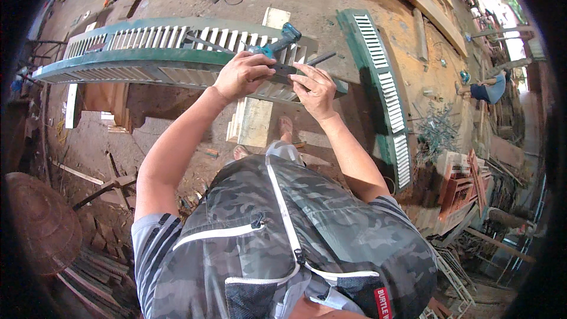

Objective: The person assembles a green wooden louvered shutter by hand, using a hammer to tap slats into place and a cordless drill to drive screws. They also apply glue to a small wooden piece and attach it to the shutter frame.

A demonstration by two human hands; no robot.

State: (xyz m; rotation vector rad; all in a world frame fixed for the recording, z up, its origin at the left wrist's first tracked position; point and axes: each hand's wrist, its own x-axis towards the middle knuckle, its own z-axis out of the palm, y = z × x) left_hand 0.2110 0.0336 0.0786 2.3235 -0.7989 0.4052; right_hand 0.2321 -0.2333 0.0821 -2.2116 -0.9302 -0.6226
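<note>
Both my hands are raised over a green louvered shutter [171, 58] lying across supports. Between them is a small dark flat metal piece [284, 70], its exact kind too small to tell. My left hand [245, 74] has its fingers curled at the piece's left end. My right hand [316, 87] pinches near its right end with thumb and fingers. Just beyond my fingers a teal and black cordless drill [286, 36] rests on the shutter. A dark bar [322, 58] sticks out past my right fingertips, and another dark strip [209, 44] lies on the slats left of my hands.
A wooden block [255, 123] stands under the shutter, close to my feet. To the right lies a second green shutter [381, 91]. Metal pieces are heaped [438, 133] beyond it. A round brown woven-looking object [44, 224] is at lower left. Another person [490, 88] is at far right.
</note>
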